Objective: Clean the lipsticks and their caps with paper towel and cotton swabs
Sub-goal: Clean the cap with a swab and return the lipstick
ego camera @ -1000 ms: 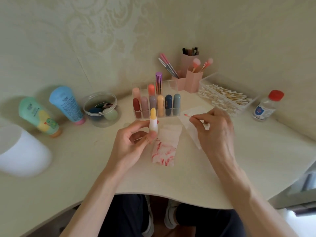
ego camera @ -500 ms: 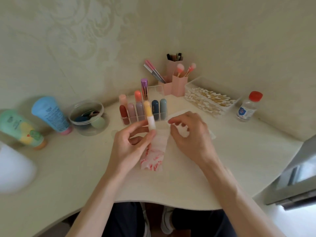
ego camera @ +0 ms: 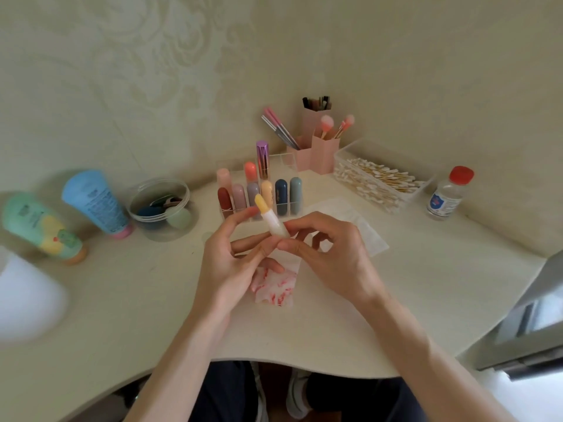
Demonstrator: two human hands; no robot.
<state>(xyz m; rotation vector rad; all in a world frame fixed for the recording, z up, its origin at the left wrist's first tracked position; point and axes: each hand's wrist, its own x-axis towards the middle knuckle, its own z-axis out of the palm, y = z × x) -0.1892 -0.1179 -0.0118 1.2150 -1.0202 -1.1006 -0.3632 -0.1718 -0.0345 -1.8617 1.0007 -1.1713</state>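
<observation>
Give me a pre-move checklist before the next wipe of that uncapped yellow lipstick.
1. Yellow lipstick uncapped, bullet exposed: ok.
2. Grip: left hand and right hand both pinch its white tube: ok.
3. Cotton swab in either hand: cannot tell, none visible.
4. Stained paper towel on the desk under the hands: ok.
5. Cotton swab box open and stocked: ok.
6. Where this lipstick's cap is: cannot tell.

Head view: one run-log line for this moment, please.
yellow lipstick: uncapped, tilted | left hand: holds it | right hand: pinches its base | stained paper towel: flat beneath hands
</observation>
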